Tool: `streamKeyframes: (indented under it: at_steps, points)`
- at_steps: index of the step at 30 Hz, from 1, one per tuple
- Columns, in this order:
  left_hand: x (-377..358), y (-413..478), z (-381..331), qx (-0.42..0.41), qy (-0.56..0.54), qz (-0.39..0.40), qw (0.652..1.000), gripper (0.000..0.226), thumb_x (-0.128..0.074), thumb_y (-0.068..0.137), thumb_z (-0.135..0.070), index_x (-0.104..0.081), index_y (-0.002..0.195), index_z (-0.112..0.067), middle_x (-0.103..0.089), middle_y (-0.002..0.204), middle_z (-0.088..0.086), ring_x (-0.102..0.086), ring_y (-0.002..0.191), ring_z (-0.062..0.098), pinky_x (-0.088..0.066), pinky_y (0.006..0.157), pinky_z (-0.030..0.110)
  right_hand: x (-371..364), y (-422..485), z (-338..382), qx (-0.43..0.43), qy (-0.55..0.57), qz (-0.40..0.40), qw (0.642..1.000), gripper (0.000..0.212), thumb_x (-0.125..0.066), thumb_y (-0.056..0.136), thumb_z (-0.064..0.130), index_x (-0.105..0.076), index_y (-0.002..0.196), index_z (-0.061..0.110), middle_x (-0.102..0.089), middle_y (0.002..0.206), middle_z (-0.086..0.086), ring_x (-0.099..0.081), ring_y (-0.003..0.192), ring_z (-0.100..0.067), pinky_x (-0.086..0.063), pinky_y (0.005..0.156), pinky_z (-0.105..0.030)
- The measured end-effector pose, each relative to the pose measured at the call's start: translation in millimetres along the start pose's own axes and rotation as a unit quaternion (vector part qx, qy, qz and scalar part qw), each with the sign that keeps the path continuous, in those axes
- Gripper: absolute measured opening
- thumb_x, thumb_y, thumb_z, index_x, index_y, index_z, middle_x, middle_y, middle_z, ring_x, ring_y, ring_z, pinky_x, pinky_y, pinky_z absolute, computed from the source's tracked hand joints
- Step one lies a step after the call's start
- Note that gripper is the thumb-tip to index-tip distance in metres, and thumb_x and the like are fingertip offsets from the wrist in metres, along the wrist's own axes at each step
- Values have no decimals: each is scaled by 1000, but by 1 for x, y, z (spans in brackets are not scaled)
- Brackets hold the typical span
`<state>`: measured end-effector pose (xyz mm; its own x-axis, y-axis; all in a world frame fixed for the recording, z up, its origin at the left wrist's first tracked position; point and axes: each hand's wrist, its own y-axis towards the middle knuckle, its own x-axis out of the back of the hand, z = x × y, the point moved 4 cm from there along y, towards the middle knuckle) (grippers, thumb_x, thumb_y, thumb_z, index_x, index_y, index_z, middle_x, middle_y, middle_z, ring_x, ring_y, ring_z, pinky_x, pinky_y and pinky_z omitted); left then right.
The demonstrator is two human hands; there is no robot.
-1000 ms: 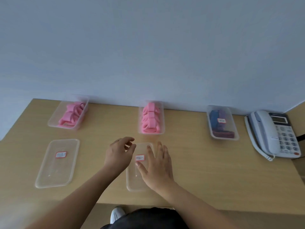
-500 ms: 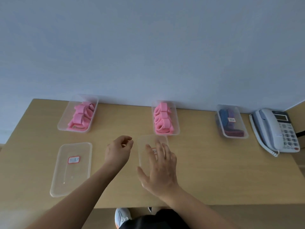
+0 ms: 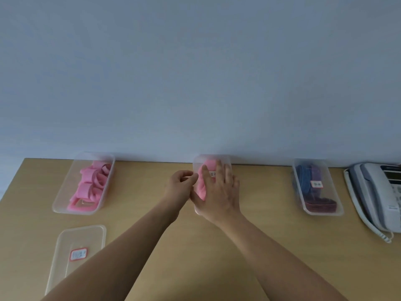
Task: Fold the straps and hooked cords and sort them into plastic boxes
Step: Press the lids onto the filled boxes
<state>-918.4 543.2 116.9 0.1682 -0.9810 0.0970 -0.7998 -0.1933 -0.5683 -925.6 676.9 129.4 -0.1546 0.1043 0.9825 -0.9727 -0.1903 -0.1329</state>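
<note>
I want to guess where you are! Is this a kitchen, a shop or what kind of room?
Probably an office or workroom. There is a wooden desk against a plain wall, a desk telephone at its right end, and labelled plastic boxes of straps set out in a row.

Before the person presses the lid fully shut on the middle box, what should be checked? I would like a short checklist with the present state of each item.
1. Lid lies over the middle box: ok.
2. Right hand flat on the lid: ok.
3. Left hand at the box's left edge: ok.
4. Pink straps all below the rim: cannot tell, the hand hides them.
5. Lid corners seated: cannot tell.
6. Left box covered: not ok; its lid lies on the table.
</note>
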Motion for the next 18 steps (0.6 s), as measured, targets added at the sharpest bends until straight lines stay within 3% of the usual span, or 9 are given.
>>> streamKeyframes:
  at_steps: [7, 12, 14, 16, 18]
  points:
    - [-6, 20, 4, 24, 20, -32, 999, 9, -69, 95, -18, -70, 90, -11, -73, 86, 8, -67, 76, 21, -49, 59, 30, -16, -2, -8, 24, 29, 1, 999, 87, -19, 86, 81, -12, 158, 32, 4, 167, -12, 4, 152, -35, -12, 116, -56]
    - [-5, 21, 1, 23, 74, -13, 997, 9, -65, 97, -11, -65, 91, -4, -67, 80, 8, -62, 71, 22, -50, 58, 32, -15, -10, -11, 41, 36, 29, 998, 86, -12, 87, 83, -6, 158, 35, 11, 167, -8, 9, 152, -31, -8, 118, -53]
    - [-5, 15, 4, 21, 79, -8, 997, 9, -64, 98, -10, -63, 90, -5, -66, 77, 8, -62, 66, 21, -52, 54, 31, -8, -15, -15, 56, 39, 13, 998, 76, -15, 93, 74, -20, 156, 32, -7, 166, -10, -9, 151, -32, -21, 116, -52]
    - [-5, 8, 9, 21, 71, -3, 997, 10, -64, 98, -8, -61, 89, -5, -67, 77, 9, -63, 66, 24, -57, 59, 34, 2, -13, -21, 63, 41, -43, 996, 65, -29, 97, 60, -43, 146, 21, -38, 154, -14, -39, 136, -37, -39, 103, -49]
    - [-5, 3, 13, 20, 66, 4, 998, 9, -65, 97, -7, -62, 89, -5, -67, 76, 9, -63, 64, 23, -58, 61, 37, 6, -6, -31, 42, 37, -67, 996, 62, -37, 97, 55, -44, 145, 16, -38, 152, -17, -41, 132, -38, -39, 102, -47]
